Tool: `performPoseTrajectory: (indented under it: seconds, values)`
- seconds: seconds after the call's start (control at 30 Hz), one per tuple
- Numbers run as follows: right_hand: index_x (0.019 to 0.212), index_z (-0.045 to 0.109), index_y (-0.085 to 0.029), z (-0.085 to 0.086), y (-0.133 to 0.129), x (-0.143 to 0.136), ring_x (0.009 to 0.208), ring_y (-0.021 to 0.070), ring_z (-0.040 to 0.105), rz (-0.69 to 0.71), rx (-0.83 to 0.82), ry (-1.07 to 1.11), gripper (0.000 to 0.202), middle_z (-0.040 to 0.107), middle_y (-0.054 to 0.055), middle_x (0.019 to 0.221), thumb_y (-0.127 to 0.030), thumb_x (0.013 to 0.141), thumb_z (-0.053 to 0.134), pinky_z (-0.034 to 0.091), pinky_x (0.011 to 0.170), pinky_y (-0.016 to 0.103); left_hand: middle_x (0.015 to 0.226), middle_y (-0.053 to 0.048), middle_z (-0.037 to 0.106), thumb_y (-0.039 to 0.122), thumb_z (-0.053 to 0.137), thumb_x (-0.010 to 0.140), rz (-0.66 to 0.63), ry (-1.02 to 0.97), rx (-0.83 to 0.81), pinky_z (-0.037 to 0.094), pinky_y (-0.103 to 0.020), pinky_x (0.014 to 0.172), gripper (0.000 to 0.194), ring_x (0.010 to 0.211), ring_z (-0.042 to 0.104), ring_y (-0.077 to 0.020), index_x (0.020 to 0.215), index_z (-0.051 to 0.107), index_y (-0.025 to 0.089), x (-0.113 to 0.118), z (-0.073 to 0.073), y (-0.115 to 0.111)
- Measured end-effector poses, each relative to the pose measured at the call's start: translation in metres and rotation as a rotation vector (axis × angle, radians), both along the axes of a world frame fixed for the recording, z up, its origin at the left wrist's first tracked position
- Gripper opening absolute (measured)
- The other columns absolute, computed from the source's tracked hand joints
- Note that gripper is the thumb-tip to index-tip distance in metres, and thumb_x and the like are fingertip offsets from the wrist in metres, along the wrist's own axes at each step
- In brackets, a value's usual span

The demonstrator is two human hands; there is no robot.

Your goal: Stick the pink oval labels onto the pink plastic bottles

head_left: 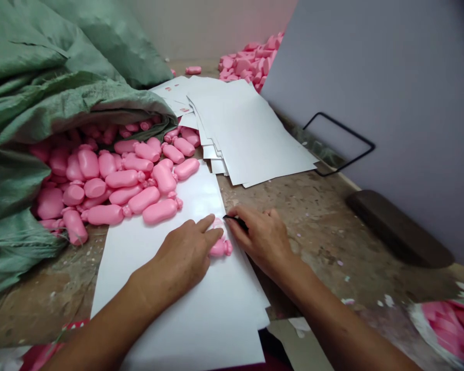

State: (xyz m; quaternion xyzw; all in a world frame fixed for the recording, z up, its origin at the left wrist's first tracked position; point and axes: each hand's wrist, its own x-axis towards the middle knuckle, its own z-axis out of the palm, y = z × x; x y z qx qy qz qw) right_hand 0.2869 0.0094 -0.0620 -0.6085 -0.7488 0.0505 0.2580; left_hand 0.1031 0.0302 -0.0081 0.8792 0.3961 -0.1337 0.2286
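Observation:
My left hand [189,247] rests on white paper sheets [139,273], its fingers over a small pink piece [219,248] shaped like a wrapped sweet. Most of that piece lies hidden under the fingers. Close to its right, my right hand [257,232] pinches a thin black tool [236,222] whose tip points left toward a faint pink mark beside my left fingertips. Many similar pink pieces [122,179] lie heaped at the left, some on the top part of the paper.
A green sack [15,170] opens at the left. More white sheets [251,129] lie farther back, with a pink heap [247,64] behind. At right stand a grey panel [382,93] with a black wire frame [344,129] and a dark oblong block [398,226].

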Motion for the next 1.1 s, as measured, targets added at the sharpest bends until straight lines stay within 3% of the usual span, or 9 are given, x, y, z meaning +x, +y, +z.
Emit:
performPoseTrajectory:
  seconds: [0.6,0.93,1.1]
  values:
    - [0.086,0.066,-0.021,-0.0016,-0.0005,-0.0015,0.06,0.0154,0.056,0.002,-0.005,-0.13,0.019,0.076,0.001,0.079,-0.026,0.096,0.05,0.021,0.069,0.033,0.159,-0.009,0.041,0.001,0.046,0.077,0.0,-0.003,0.008,0.056,-0.049,0.089,0.064,0.108,0.062,-0.0309,0.138,0.056,0.02,0.001,0.002,-0.0016]
    - [0.085,0.065,-0.022,-0.0011,-0.0022,-0.0026,0.061,0.0162,0.058,-0.015,0.024,-0.143,0.018,0.076,0.0,0.078,-0.025,0.096,0.05,0.021,0.068,0.034,0.159,-0.008,0.041,0.003,0.045,0.078,0.002,-0.009,0.002,0.055,-0.048,0.09,0.061,0.109,0.061,-0.0306,0.135,0.057,0.021,0.0012,0.0012,-0.0008]
    - [0.089,0.066,-0.023,-0.0007,-0.0005,-0.0014,0.066,0.0172,0.063,-0.019,-0.052,-0.047,0.014,0.078,0.0,0.081,-0.025,0.094,0.053,0.026,0.068,0.033,0.156,-0.008,0.044,0.002,0.045,0.076,-0.017,-0.021,0.027,0.056,-0.047,0.088,0.061,0.105,0.062,-0.029,0.133,0.059,0.021,-0.0004,-0.0013,-0.0013]
